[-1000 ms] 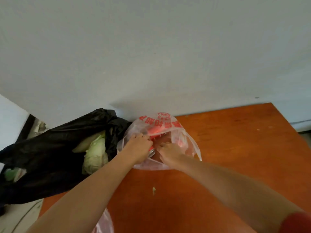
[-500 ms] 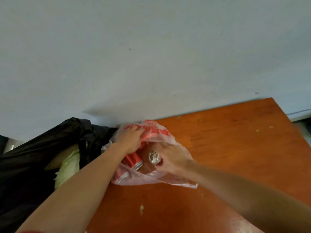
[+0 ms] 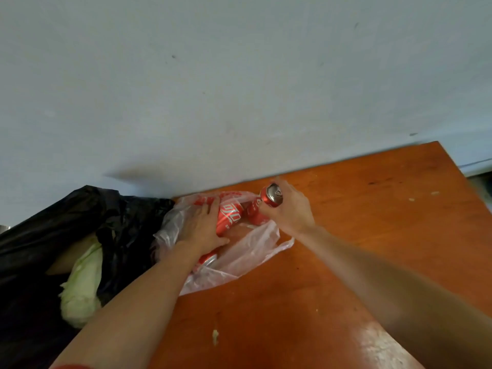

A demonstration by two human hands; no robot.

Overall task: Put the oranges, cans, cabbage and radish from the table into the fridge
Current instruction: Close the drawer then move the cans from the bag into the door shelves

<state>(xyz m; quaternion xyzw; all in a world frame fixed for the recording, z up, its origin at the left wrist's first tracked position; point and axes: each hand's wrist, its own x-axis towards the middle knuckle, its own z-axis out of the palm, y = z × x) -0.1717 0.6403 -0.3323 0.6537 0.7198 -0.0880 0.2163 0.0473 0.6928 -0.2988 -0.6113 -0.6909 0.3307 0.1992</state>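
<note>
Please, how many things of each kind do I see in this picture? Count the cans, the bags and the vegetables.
Red cans: 3 visible: lifted can, middle can, lowest can; others may be hidden.
Plastic bags: 2: black bag, clear bag.
Cabbage: 1.
Total: 6.

Red can (image 3: 230,215) bears white Chinese lettering; print on bag (image 3: 251,253) unreadable.
</note>
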